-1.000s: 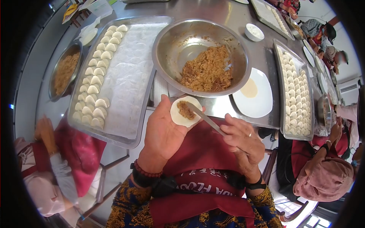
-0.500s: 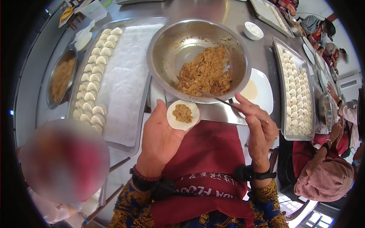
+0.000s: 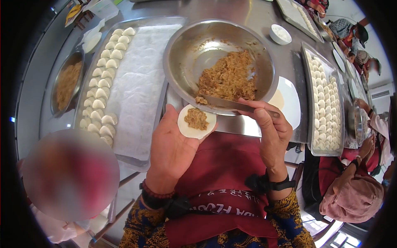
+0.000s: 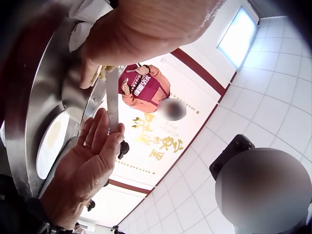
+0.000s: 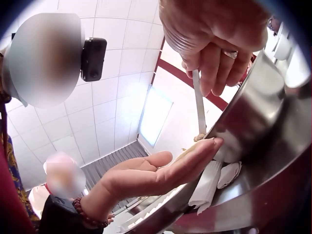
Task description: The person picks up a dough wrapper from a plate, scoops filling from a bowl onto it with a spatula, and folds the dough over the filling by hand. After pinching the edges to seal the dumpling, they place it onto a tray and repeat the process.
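On my upturned left hand (image 3: 171, 142) lies a round dough wrapper (image 3: 185, 130), with a mound of brown filling (image 3: 196, 118) at its middle. The fingers beneath it look straight in the right wrist view, and the thumb stands apart. My right hand (image 3: 273, 132) grips a flat metal spatula (image 3: 226, 103) by its handle. A small lump of filling (image 3: 201, 100) sits on the spatula's tip, just past the wrapper's far edge. Behind the spatula stands a large steel bowl (image 3: 178, 78) with a heap of filling (image 3: 227, 76) in it.
To the left, a tray (image 3: 136, 87) bears rows of folded dumplings (image 3: 98, 93). A second dumpling tray (image 3: 324, 103) lies to the right. A white plate (image 3: 291, 109) with a wrapper sits partly under the bowl. Other people are seated on both sides.
The spatula lifted off the wrapper's filling, dipped into the bowl, and came back toward the wrapper with a small lump on its tip. My left hand has stayed nearly still, palm up.
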Motion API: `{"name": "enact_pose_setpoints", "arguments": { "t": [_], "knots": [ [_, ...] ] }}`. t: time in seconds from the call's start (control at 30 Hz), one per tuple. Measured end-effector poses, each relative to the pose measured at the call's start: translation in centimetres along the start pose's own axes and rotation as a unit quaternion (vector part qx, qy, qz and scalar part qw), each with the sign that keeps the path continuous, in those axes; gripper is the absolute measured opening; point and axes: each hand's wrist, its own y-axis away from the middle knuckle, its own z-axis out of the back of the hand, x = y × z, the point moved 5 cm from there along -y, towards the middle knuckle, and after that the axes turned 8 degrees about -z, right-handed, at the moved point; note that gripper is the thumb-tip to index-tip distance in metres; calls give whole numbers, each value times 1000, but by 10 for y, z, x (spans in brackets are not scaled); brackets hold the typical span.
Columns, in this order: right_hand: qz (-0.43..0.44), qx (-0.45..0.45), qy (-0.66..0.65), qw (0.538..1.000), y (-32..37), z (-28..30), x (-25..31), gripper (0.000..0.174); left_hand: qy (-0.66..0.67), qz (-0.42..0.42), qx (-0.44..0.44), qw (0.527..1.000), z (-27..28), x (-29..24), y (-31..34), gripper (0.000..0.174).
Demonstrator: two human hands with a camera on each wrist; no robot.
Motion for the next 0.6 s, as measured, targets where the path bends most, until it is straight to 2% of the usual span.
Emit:
{"name": "enact_pose_setpoints", "arguments": {
  "t": [0.13, 0.2, 0.27, 0.33, 0.4, 0.47, 0.5, 0.6],
  "knots": [
    [7, -3, -32, 999, 11, 2, 2, 22, 4, -6, 0, 1000, -3, -4, 4, 62],
    [62, 27, 56, 996, 21, 0, 6, 21, 13, -7, 2, 1000, -2, -4, 5, 62],
    [54, 32, 97, 993, 30, 1, 7, 18, 23, -7, 3, 1000, 1, -3, 7, 63],
    [220, 98, 286, 927, 40, -8, 15, 18, 13, -5, 3, 1000, 2, -2, 7, 66],
    [233, 105, 310, 916, 49, -16, 19, 22, 23, -5, -4, 1000, 1, -2, 9, 66],
    [290, 123, 401, 860, 61, -25, 19, 24, 31, -5, -11, 999, 2, -2, 11, 67],
    [286, 128, 406, 859, 65, -24, 20, 29, 23, -5, -12, 1000, 6, -1, 10, 68],
    [265, 149, 387, 870, 69, -17, 30, 25, 13, -6, -16, 1000, 9, -2, 11, 69]
  ]
}}
